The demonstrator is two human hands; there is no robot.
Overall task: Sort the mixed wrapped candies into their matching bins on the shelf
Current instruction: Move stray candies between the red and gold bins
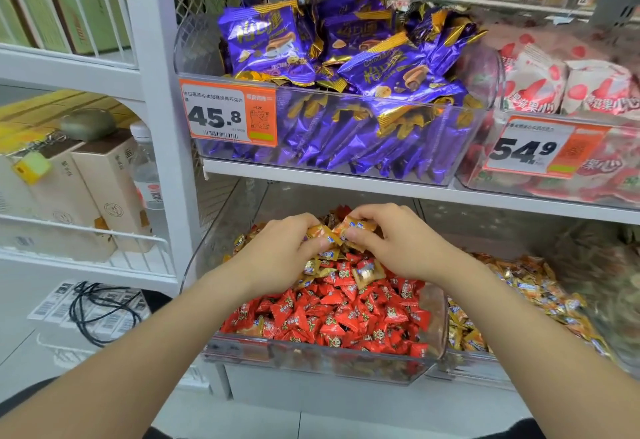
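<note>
Head view: a clear plastic bin (pixel 311 359) is filled with red triangular wrapped candies (pixel 346 317), with gold-orange wrapped candies (pixel 367 274) mixed in towards its back. Over that back part, the left hand (pixel 277 248) and right hand (pixel 391 241) are held close together, the fingers of each curled and pinched on a gold-orange piece. A neighbouring clear bin (pixel 464 357) of gold-orange candies is noted just right of it.

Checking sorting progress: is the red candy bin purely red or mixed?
Mixed: gold candies lie among red candies at the bin's back; left hand and right hand pinch gold ones.
</note>
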